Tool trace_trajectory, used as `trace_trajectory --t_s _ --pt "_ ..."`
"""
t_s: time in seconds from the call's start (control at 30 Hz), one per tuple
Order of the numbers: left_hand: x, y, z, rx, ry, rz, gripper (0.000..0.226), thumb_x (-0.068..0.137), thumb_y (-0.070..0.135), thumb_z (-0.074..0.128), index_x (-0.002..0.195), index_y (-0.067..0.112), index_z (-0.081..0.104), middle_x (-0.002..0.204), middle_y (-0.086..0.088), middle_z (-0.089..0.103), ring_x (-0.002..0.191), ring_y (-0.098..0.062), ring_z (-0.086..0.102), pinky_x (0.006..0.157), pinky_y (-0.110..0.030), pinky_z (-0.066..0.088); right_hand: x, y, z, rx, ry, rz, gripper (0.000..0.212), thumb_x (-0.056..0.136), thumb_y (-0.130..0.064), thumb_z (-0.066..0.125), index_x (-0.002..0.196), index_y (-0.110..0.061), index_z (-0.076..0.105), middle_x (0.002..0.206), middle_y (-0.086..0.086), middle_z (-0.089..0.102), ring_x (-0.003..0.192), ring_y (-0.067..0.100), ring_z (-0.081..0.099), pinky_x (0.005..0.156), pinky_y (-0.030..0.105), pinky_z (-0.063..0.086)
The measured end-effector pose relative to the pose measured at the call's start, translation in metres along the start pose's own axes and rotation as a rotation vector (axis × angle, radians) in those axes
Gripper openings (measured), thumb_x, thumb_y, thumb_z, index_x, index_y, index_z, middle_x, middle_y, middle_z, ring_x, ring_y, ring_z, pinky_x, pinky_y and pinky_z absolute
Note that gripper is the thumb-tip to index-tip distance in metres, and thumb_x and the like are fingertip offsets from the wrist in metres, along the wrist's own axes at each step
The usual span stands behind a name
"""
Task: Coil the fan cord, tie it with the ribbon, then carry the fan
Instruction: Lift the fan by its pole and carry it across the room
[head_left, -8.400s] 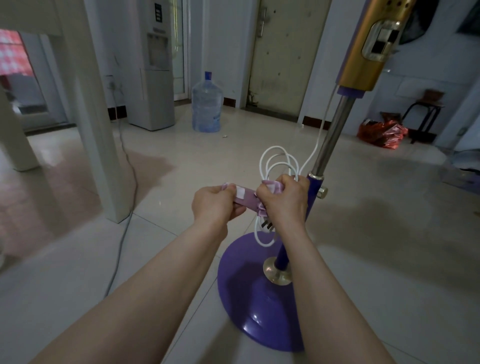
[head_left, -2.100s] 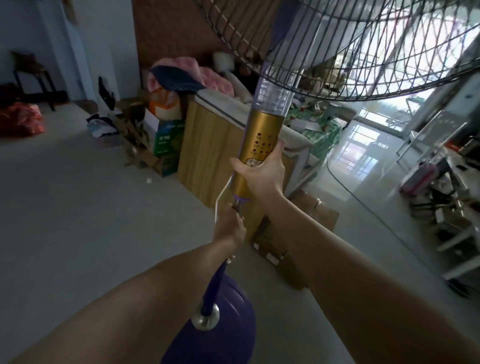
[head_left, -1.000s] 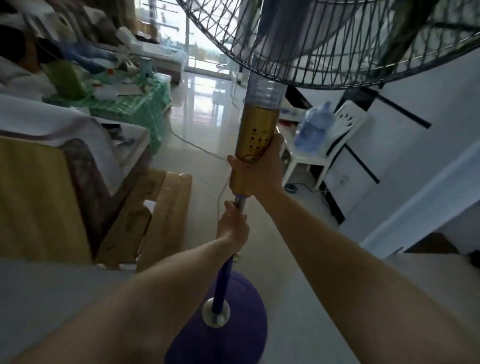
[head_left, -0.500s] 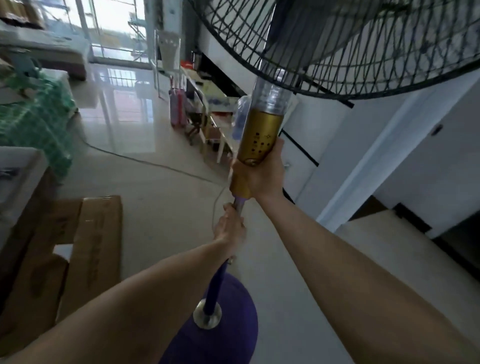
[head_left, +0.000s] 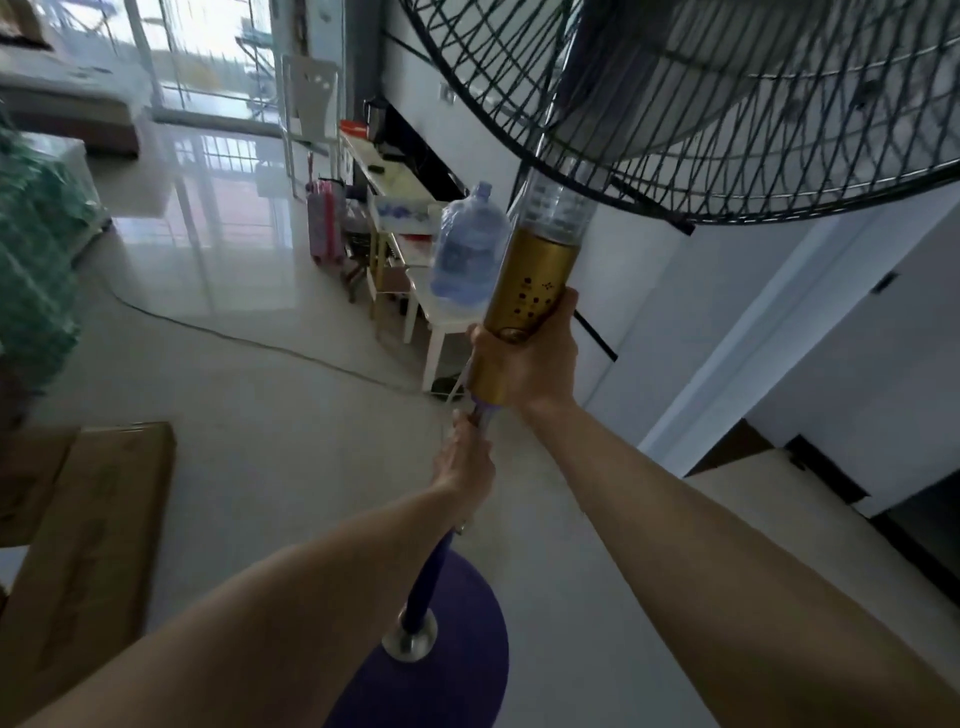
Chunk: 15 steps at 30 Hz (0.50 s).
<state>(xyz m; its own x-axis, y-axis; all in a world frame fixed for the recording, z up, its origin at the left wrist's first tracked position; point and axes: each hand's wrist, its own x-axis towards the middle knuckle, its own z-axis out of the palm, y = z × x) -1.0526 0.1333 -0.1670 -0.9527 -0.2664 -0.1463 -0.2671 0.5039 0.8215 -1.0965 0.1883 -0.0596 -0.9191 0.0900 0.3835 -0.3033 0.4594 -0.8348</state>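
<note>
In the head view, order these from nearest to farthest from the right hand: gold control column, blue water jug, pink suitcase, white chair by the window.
1. Gold control column: gripped in the right hand.
2. Blue water jug: just left of the column, on a white stand.
3. Pink suitcase: farther left, on the floor.
4. White chair: beyond it, by the window.

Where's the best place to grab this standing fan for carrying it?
Grip the fan on its upright stem from the near side, as now: right hand around the gold column, left hand on the thin pole below. Spaced hands likely steady the top-heavy head.
</note>
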Motion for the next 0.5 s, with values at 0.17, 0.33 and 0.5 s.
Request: trace_trajectory --t_s 0.17,0.33,0.5 --pt "0.071 0.030 0.035 -0.026 -0.024 0.016 0.027 0.096 0.012 0.042 0.123 0.008 0.035 0.116 -0.017 0.055 0.101 -0.033 0.056 0.071 -0.037 0.037 0.071 0.038 0.000 -0.017 0.024 -0.003 0.071 0.064 -0.035 0.083 0.114 -0.022 0.035 0.093 -0.005 0.064 0.073 0.014 0.064 0.062 0.025 0.049" --pt "0.149 0.049 0.070 -0.030 -0.057 0.054 0.027 0.095 0.009 0.043 0.121 0.005 0.037 0.115 -0.018 0.055 0.107 -0.036 0.056 0.082 -0.043 0.044 0.143 0.078 0.007 -0.013 0.062 0.013 0.073 0.064 -0.030 0.084 0.118 -0.021 0.036 0.085 -0.015 0.060 0.070 0.004 0.062 0.057 0.020 0.048" --pt "0.237 0.075 0.096 -0.039 -0.117 0.104 0.029 0.095 0.012 0.042 0.123 0.010 0.036 0.112 -0.015 0.056 0.095 -0.029 0.056 0.076 -0.042 0.047 0.223 0.109 0.016 -0.039 0.113 0.054 0.074 0.065 -0.033 0.085 0.119 -0.023 0.035 0.092 -0.009 0.062 0.071 0.007 0.062 0.058 0.017 0.046"
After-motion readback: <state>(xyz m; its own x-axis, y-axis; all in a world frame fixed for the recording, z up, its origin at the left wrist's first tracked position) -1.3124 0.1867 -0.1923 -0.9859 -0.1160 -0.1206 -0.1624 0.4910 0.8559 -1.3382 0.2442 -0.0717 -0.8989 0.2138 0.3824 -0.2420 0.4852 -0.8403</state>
